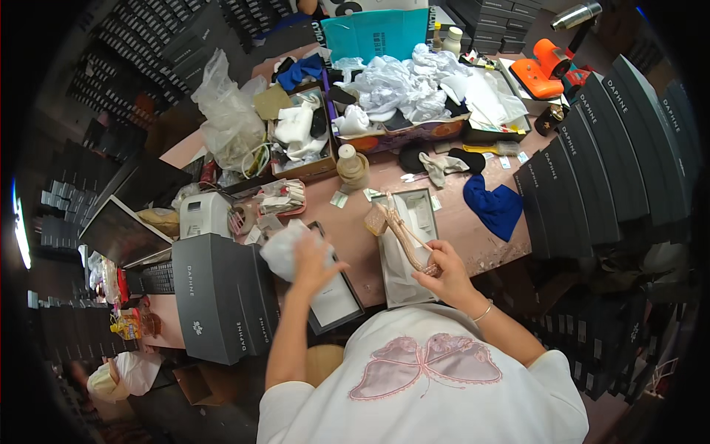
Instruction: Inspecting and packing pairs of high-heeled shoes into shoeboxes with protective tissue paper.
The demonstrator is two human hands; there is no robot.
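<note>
My right hand (446, 275) grips a pinkish-gold strappy sandal (405, 240) by its toe end, with the amber, see-through block heel pointing up and away. Below the sandal is an open shoe box (384, 270) lined with white tissue paper (401, 285). Farther left, my left hand (316, 260) is smeared by motion, thumb stuck out to the right. Its fingers overlap a crumpled white wad (281, 250), paper or thin plastic; whether they hold it I cannot tell. Under that hand lies a dark-rimmed box part (349, 314) with a white inside.
Dark shoe boxes stand stacked at the right (569, 185) and left (214, 296). Along the back, a carton (392, 139) overflows with crumpled paper. A blue cloth (492, 207), brown bottle (353, 174), white label printer (207, 214) and orange device (543, 70) sit around the pink tabletop (351, 248).
</note>
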